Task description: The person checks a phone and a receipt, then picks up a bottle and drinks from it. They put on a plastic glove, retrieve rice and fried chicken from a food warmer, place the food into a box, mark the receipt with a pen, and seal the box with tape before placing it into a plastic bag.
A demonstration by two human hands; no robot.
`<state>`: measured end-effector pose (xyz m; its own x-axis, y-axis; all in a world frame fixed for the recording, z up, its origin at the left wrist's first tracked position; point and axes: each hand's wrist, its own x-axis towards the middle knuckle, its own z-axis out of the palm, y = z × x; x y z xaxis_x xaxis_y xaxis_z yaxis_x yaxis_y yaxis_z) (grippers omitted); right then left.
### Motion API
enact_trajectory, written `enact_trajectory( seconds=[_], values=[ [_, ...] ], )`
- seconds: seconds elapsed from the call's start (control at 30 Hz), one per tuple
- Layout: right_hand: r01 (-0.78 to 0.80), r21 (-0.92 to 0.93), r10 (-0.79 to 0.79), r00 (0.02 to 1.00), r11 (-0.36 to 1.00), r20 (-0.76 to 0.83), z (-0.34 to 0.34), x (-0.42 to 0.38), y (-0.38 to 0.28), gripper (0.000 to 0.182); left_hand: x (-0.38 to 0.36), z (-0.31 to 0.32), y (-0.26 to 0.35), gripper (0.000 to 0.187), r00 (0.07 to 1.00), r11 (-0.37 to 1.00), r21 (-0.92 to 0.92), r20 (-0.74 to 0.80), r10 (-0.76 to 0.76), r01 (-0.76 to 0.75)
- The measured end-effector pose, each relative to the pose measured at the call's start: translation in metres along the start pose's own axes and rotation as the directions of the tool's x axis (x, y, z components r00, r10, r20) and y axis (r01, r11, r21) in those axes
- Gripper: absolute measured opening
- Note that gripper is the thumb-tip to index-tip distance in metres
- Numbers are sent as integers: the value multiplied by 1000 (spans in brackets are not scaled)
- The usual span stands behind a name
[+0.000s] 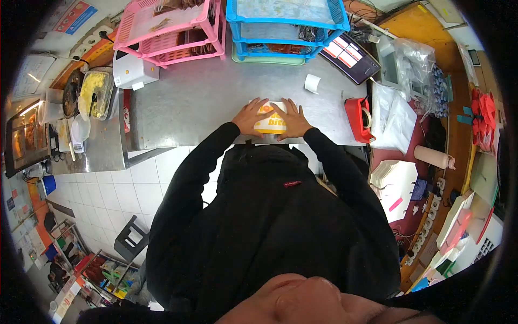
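Observation:
A white and yellow printed food box (271, 125) sits at the near edge of the metal counter, right in front of my body. My left hand (250, 117) grips its left side, fingers reaching over the top. Against the right side lies my right hand (294, 120), its fingers also bent over the lid. Both hands cover the box's edges and part of its print, so only some letters show.
Pink trays (183, 40) and blue stacked trays (286, 21) stand along the back. A small white printer (135, 71) is at back left. On the right are a paper slip (312, 83), a tablet (349, 58), a red tape dispenser (356, 120) and plastic bags (393, 116).

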<state>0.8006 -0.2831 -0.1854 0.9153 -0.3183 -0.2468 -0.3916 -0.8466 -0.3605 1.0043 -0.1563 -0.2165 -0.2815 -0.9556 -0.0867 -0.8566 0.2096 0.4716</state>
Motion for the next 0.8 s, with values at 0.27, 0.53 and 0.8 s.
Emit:
enact_trajectory(
  seconds=[0.27,0.53,0.8],
  values=[
    [158,23,-158,987,987,-21,0,3,1,78,-4,11,9,53,999,968,251,40,19,-29],
    [131,-104,-129,991,986,18,11,-6,-2,73,-11,5,17,63,999,976,210,25,46,-50],
    [74,176,-24,962,982,-272,43,-14,1,85,-7,27,20,77,978,973,188,-183,-96,131]
  ],
)
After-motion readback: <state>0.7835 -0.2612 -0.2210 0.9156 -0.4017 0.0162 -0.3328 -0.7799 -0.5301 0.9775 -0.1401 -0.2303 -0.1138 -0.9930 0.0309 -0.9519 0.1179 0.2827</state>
